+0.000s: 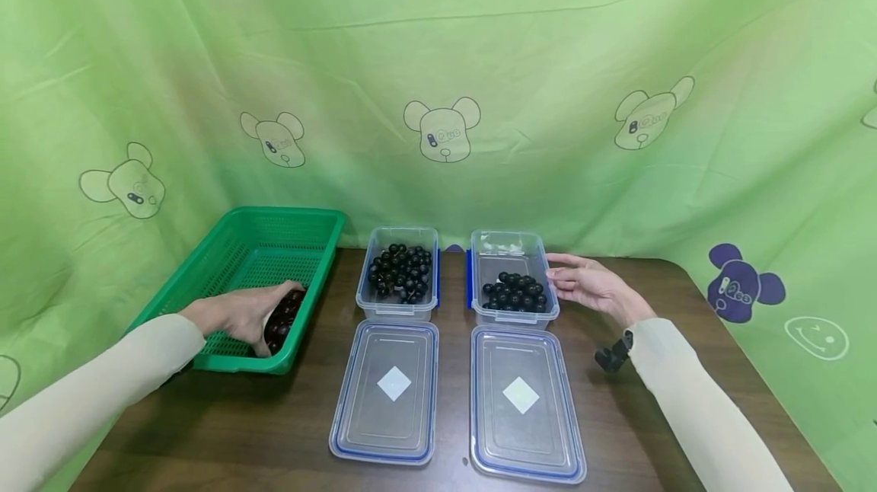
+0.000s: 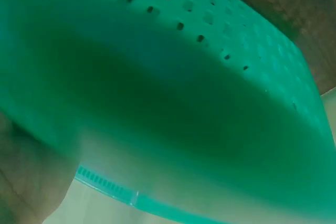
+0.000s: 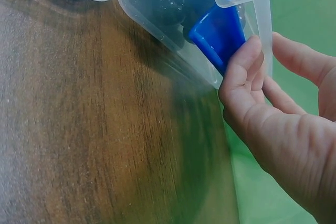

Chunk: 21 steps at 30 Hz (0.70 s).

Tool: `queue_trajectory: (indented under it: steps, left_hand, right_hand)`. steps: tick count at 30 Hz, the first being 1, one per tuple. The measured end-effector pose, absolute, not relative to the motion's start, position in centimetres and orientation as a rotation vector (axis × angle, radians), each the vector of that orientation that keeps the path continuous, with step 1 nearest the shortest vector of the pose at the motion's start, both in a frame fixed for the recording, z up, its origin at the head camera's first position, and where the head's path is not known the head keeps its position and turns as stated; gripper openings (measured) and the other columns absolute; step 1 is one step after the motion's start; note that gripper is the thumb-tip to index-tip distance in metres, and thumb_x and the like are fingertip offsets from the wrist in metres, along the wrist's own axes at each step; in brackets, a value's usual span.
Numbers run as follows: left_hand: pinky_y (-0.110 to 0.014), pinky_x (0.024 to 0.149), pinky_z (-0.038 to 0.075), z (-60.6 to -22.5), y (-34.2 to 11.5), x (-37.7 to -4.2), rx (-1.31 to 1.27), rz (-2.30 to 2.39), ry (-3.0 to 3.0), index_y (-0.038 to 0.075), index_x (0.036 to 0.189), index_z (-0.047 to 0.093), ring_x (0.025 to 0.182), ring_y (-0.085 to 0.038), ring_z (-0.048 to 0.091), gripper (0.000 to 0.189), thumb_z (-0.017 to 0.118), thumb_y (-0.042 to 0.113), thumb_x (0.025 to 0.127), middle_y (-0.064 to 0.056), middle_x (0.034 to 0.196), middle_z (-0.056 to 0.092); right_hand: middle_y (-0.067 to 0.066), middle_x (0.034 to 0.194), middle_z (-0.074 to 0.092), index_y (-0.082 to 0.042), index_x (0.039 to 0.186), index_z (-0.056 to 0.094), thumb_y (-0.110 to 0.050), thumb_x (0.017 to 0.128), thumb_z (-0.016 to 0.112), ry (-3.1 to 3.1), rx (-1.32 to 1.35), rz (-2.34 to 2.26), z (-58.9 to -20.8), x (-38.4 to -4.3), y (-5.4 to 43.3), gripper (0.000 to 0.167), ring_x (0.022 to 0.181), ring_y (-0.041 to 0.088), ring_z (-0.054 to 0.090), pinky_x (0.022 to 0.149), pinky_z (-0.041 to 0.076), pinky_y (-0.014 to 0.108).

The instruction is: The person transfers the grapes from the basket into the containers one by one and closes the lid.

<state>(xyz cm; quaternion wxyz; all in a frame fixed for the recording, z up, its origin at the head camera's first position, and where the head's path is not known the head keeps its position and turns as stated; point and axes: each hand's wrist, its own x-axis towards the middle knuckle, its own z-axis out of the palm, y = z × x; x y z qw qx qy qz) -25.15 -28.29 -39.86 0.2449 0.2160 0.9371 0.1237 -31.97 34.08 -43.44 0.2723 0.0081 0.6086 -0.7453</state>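
My left hand [image 1: 250,313] reaches into the green plastic basket [image 1: 322,263], fingers and thumb curled round dark red, glossy round fruit [image 1: 284,321] at the near right corner. The palm hides part of that fruit; the left wrist view shows mostly basket wall. At the right, my right hand [image 1: 592,286] rests its fingers on the side of a clear container [image 1: 510,318] holding black round fruit [image 1: 517,295]. In the right wrist view its fingertips are against the blue side latch [image 3: 218,38]. A second clear container [image 1: 396,311] to the left also holds black fruit [image 1: 400,271].
Two clear lids with blue seals, the left lid [image 1: 387,427] and the right lid [image 1: 526,439], lie flat before the containers, each with a white square label. Behind the wooden table [image 1: 454,370] hangs a green patterned cloth [image 1: 438,43].
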Motion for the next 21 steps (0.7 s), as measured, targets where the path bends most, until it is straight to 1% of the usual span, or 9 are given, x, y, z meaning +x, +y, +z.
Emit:
queue_trajectory:
  steps: [2, 4, 6, 7, 9, 13, 16, 19, 21]
  left_hand:
    - [-0.037, 0.072, 0.055, -39.82, -28.33, -25.16, 0.613, 0.327, 2.571, 0.015, 0.159, 0.025, 0.091, -0.021, 0.059, 0.123, 0.103, 0.017, 0.063, -0.015, 0.134, 0.056]
    - [-0.045, 0.086, 0.059, -39.79, -28.44, -25.14, 0.661, 0.276, 2.602, 0.014, 0.158, 0.028, 0.111, -0.028, 0.06, 0.121, 0.102, 0.018, 0.063, -0.016, 0.14, 0.055]
    - [-0.053, 0.096, 0.057, -39.75, -28.52, -25.11, 0.724, 0.218, 2.633, 0.012, 0.158, 0.031, 0.123, -0.034, 0.055, 0.118, 0.102, 0.02, 0.064, -0.016, 0.145, 0.054]
    - [-0.056, 0.098, 0.056, -39.74, -28.56, -25.08, 0.752, 0.191, 2.648, 0.011, 0.157, 0.034, 0.127, -0.036, 0.052, 0.116, 0.102, 0.022, 0.064, -0.016, 0.146, 0.053]
    - [-0.055, 0.097, 0.056, -39.7, -28.61, -25.02, 0.803, 0.152, 2.669, 0.01, 0.155, 0.039, 0.128, -0.038, 0.048, 0.112, 0.102, 0.024, 0.064, -0.016, 0.147, 0.051]
    - [-0.054, 0.097, 0.056, -39.7, -28.59, -24.85, 0.826, 0.158, 2.675, 0.008, 0.154, 0.044, 0.14, -0.042, 0.039, 0.107, 0.102, 0.028, 0.065, -0.019, 0.158, 0.037]
    - [-0.054, 0.101, 0.056, -39.77, -28.52, -24.87, 0.795, 0.218, 2.65, 0.005, 0.153, 0.043, 0.139, -0.04, 0.046, 0.108, 0.102, 0.026, 0.065, -0.019, 0.156, 0.042]
    - [-0.049, 0.093, 0.059, -39.77, -28.45, -24.99, 0.749, 0.31, 2.608, 0.005, 0.148, 0.043, 0.117, -0.031, 0.06, 0.104, 0.102, 0.021, 0.063, -0.015, 0.135, 0.058]
    - [-0.044, 0.087, 0.06, -39.76, -28.56, -25.06, 0.712, 0.374, 2.584, 0.007, 0.145, 0.043, 0.107, -0.025, 0.061, 0.101, 0.101, 0.016, 0.063, -0.011, 0.124, 0.061]
  right_hand:
    - [0.004, 0.111, 0.079, -0.002, 0.167, 0.014, 0.005, 0.104, 0.055, 1.632, 0.016, -2.012, -43.51, -31.95, 34.17, 0.076, 0.103, 0.014, 0.075, 0.092, 0.06, 0.026]
    - [0.005, 0.112, 0.079, -0.003, 0.167, 0.018, 0.005, 0.104, 0.055, 1.627, -0.002, -2.016, -43.58, -31.92, 34.25, 0.073, 0.104, 0.014, 0.075, 0.093, 0.061, 0.027]
    - [0.005, 0.112, 0.079, -0.003, 0.166, 0.022, 0.006, 0.104, 0.054, 1.626, -0.004, -2.025, -43.63, -31.9, 34.25, 0.071, 0.104, 0.015, 0.075, 0.093, 0.061, 0.027]
    - [0.006, 0.112, 0.079, -0.003, 0.166, 0.022, 0.006, 0.104, 0.054, 1.625, -0.008, -2.027, -43.64, -31.89, 34.27, 0.07, 0.104, 0.015, 0.075, 0.093, 0.061, 0.027]
    - [0.005, 0.112, 0.079, -0.002, 0.166, 0.02, 0.006, 0.104, 0.054, 1.626, -0.01, -2.027, -43.64, -31.85, 34.26, 0.072, 0.104, 0.015, 0.075, 0.093, 0.061, 0.027]
    - [0.005, 0.11, 0.079, -0.002, 0.167, 0.015, 0.005, 0.104, 0.055, 1.621, 0.015, -2.031, -43.66, -31.83, 34.16, 0.076, 0.103, 0.014, 0.075, 0.092, 0.061, 0.026]
    - [0.004, 0.108, 0.079, -0.003, 0.167, 0.019, 0.005, 0.104, 0.055, 1.63, 0.028, -2.028, -43.64, -31.79, 34.07, 0.073, 0.101, 0.013, 0.074, 0.091, 0.061, 0.027]
    - [0.004, 0.107, 0.079, -0.004, 0.166, 0.025, 0.005, 0.104, 0.055, 1.638, 0.025, -2.024, -43.61, -31.77, 34.07, 0.069, 0.099, 0.013, 0.074, 0.091, 0.061, 0.026]
    - [0.004, 0.107, 0.079, -0.003, 0.165, 0.026, 0.005, 0.104, 0.055, 1.644, 0.031, -2.027, -43.6, -31.79, 34.11, 0.068, 0.099, 0.013, 0.074, 0.09, 0.061, 0.027]
